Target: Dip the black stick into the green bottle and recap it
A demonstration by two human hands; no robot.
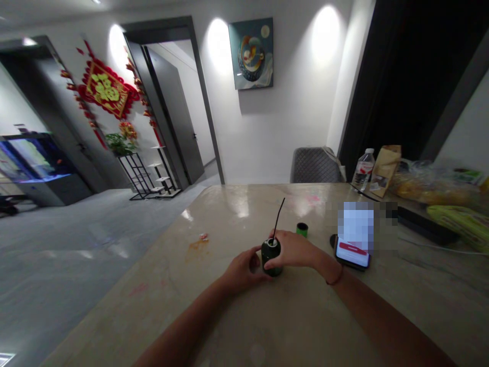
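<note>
A small dark green jar (pixel 271 256) stands on the beige marble table (pixel 237 316) in front of me. A thin black stick (pixel 278 218) rises out of its open top, leaning right. My left hand (pixel 243 268) grips the jar's left side with curled fingers. My right hand (pixel 292 250) wraps round the jar's right side, its fingers near the base of the stick. A small green cap (pixel 302 229) sits on the table just behind my right hand.
A phone (pixel 353 253) with a lit screen lies right of my right wrist. A water bottle (pixel 362 170), a paper bag (pixel 385 163) and bagged food (pixel 435 188) crowd the table's far right. A grey chair (pixel 315 165) stands behind the table. An orange stain (pixel 198 245) marks the tabletop at left.
</note>
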